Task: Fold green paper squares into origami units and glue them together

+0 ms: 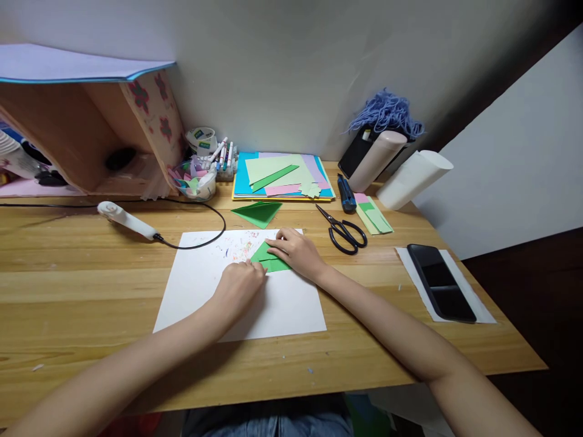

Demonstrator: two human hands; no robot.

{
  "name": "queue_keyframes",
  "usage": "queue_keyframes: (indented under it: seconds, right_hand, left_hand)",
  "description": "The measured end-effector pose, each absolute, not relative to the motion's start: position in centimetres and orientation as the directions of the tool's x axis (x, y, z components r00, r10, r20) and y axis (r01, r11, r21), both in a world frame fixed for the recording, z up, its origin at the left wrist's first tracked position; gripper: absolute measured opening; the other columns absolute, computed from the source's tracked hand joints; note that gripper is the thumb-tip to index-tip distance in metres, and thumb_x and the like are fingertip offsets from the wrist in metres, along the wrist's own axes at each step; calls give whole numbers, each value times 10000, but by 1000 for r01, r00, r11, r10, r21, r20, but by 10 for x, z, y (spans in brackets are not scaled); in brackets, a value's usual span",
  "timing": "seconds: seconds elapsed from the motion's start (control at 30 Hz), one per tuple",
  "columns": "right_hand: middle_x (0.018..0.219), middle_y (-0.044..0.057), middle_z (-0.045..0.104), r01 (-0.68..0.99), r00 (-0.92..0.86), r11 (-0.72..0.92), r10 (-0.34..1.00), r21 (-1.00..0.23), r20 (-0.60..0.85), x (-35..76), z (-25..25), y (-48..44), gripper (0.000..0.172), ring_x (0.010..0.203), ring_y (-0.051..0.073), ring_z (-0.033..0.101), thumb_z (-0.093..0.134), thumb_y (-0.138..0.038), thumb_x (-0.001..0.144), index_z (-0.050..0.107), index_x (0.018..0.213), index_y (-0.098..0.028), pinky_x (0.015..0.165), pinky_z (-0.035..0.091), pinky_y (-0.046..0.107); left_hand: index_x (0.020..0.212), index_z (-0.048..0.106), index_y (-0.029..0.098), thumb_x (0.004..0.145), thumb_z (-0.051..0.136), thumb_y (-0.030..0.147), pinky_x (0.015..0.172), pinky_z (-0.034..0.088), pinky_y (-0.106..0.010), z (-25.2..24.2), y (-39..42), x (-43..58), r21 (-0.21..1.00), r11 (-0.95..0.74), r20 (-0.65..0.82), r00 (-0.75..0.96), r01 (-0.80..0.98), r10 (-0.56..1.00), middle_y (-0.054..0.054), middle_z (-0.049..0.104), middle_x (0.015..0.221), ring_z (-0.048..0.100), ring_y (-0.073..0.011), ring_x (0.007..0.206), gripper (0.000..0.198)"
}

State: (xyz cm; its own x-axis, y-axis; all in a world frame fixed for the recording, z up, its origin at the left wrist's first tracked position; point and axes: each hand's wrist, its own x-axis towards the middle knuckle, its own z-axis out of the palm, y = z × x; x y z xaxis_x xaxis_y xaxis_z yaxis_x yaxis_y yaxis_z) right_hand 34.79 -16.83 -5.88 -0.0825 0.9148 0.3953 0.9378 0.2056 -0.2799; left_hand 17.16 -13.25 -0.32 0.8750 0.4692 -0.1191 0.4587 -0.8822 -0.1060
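A small folded piece of green paper [269,258] lies on a white sheet [282,303] in the middle of the wooden desk [68,273]. My left hand [239,285] rests at its near left corner, fingers curled and pressed onto the edge. My right hand [294,250] lies over its right side, fingers stretched flat and pressing the paper down. The white sheet has coloured scribbles near its far edge. A second folded green piece [257,212] sits just beyond the sheet.
Black scissors [344,232] and a blue utility knife [346,194] lie to the right. A stack of coloured paper [282,177] sits at the back. A phone [441,282] lies on the right, and a corded glue gun [125,220] on the left.
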Motion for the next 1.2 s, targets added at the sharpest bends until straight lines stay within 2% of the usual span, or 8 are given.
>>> queue_keyframes:
  seconds: [0.3,0.47,0.63,0.73,0.83,0.97,1.1,1.2]
  right_hand:
    - [842,61,558,931,-81,199,930,-306,358,348,-54,-169,320,786,169,500,571,-420,796,646,1028,-214,624,364,268]
    - [865,69,549,914,-112,232,933,-333,342,351,-51,-171,455,810,187,493,601,-502,733,616,1076,-204,642,382,280]
    - [865,77,547,881,-171,301,922,-366,348,355,-53,-170,523,805,199,487,589,-544,721,595,1107,-193,678,403,307]
    - [872,81,545,869,-168,304,923,-390,345,357,-54,-170,550,816,200,488,584,-552,720,589,1122,-176,699,411,315]
    - [876,75,547,854,-154,293,932,-431,328,357,-54,-171,505,820,195,494,565,-519,755,584,1133,-184,707,417,313]
    - [873,65,548,839,-100,252,942,-483,319,357,-53,-172,383,819,185,512,551,-426,811,587,1119,-203,714,423,306]
    - [880,59,565,799,-40,222,947,-559,318,358,-53,-172,321,809,177,530,590,-353,803,588,1084,-199,710,431,295]
    - [909,58,577,758,-3,202,952,-620,306,357,-54,-171,334,793,169,541,619,-338,783,573,1084,-200,700,441,290]
  left_hand:
    - [789,590,138,847,347,118,472,376,-265,-12,-123,170,-84,-834,54,839,545,542,-91,611,621,602,-219,574,250]
    - [1029,555,154,868,418,208,610,461,-288,-30,-113,173,21,-885,250,854,466,455,-107,625,941,589,-206,816,218]
    - [1131,529,122,866,395,131,822,482,-342,-39,-106,175,66,-957,250,924,281,289,-142,541,1227,539,-218,1067,297]
    - [1068,571,85,869,401,143,812,486,-347,-38,-105,174,28,-972,216,948,234,234,-155,601,1137,561,-230,1038,268]
    - [890,627,98,893,374,200,710,489,-321,-36,-106,173,57,-950,212,927,306,311,-129,666,931,616,-214,859,273]
    - [691,585,151,884,415,307,574,433,-274,-37,-103,170,207,-856,234,825,474,514,-68,628,748,584,-180,700,300]
    - [795,557,174,790,576,309,605,431,-256,-37,-96,170,502,-720,220,735,479,642,-30,594,817,557,-147,708,137]
    - [930,549,183,746,620,282,604,425,-256,-37,-92,171,639,-605,129,709,475,693,-9,596,791,550,-141,680,221]
